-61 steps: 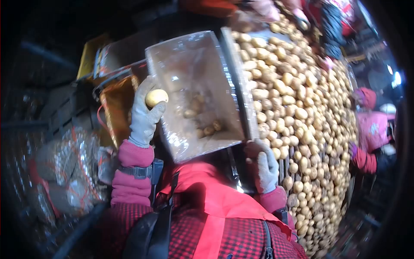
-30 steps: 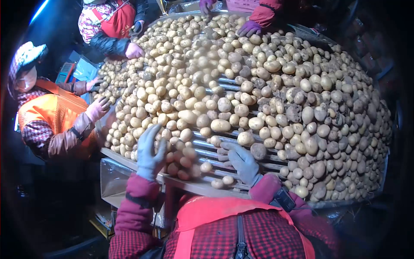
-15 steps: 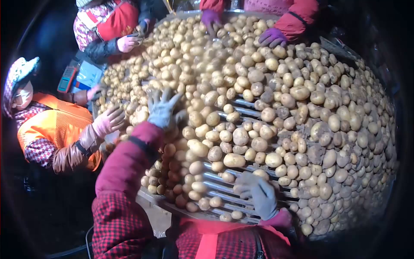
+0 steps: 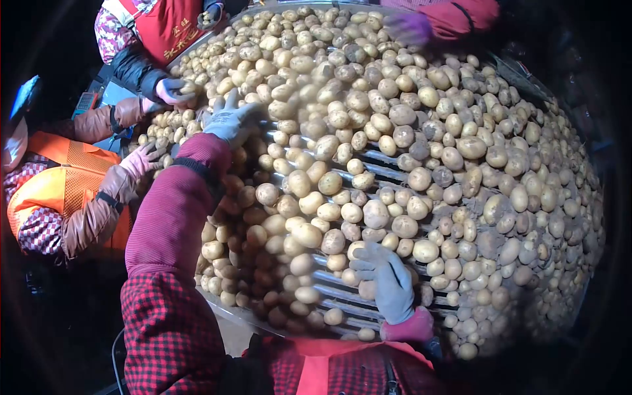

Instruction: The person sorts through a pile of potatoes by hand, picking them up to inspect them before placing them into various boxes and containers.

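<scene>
Many potatoes (image 4: 431, 191) lie heaped on a metal bar grate (image 4: 342, 294), whose bars show in gaps between them. My left hand (image 4: 229, 120), in a grey work glove, rests among the potatoes at the left of the heap. Its fingers are spread and grip nothing I can see. My right hand (image 4: 387, 280), gloved alike, is low over the bars near the front edge. Its fingers stretch out to the left beside a few potatoes, and no potato shows in its grasp; the palm side is hidden.
A co-worker in an orange vest (image 4: 82, 178) works at the left edge. Another person in a red apron (image 4: 172, 33) stands at the upper left. A purple-gloved hand (image 4: 409, 27) reaches in from the back. Soil clumps (image 4: 471, 227) lie among the potatoes.
My left hand has moved up and left across the heap, baring more bars behind it. My right hand has shifted slightly up and left. The view has shifted a little.
</scene>
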### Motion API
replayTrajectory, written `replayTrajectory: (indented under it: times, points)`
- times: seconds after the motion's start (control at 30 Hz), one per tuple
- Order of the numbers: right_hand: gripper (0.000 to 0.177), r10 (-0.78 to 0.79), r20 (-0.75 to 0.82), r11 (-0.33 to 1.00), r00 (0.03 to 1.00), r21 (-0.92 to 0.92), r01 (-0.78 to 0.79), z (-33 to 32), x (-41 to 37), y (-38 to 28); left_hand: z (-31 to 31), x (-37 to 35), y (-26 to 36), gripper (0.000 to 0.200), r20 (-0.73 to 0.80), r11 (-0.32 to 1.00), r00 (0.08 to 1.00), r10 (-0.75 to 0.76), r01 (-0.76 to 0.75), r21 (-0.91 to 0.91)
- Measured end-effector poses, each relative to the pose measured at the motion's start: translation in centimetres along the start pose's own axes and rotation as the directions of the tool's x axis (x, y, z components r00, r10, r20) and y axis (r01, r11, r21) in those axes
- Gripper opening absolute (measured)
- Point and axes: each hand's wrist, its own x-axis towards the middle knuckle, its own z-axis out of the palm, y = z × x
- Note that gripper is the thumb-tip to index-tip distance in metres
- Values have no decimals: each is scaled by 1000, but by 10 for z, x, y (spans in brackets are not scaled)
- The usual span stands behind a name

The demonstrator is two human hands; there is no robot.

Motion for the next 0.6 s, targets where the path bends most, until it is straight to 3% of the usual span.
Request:
replayTrajectory:
  times: [0.07,0.1,0.17,0.2,0.27,0.33,0.47,0.5,0.6]
  points:
    - [38,-18,21,999,1000,27,17,-4,0,3,-14,1,6,37,-10,1000,1000,17,-17,9]
    - [38,-26,31,999,999,46,25,-6,2,5,-21,-2,8,40,166,999,985,-46,47,0]
    - [39,-17,48,996,999,94,12,-8,2,10,-5,-29,12,44,-130,997,989,72,-67,47]
    - [39,-7,50,995,999,102,2,-7,3,9,-3,-47,20,46,-272,987,949,159,-153,43]
    - [40,17,52,994,999,110,-22,-6,2,2,-18,-95,40,41,-120,968,980,158,-178,-176]
    - [42,28,37,993,999,117,-32,-6,2,0,-22,-137,40,37,-8,976,976,216,-216,20]
    - [42,10,48,987,999,162,-18,-4,1,-2,-41,-179,26,37,11,996,996,90,-90,2]
    - [42,-3,48,985,999,170,-5,-5,1,0,-41,-188,21,40,-21,993,996,85,-87,-80]
    - [41,-3,57,984,998,178,-7,-7,3,5,-37,-204,15,42,-1,998,999,53,-53,-30]
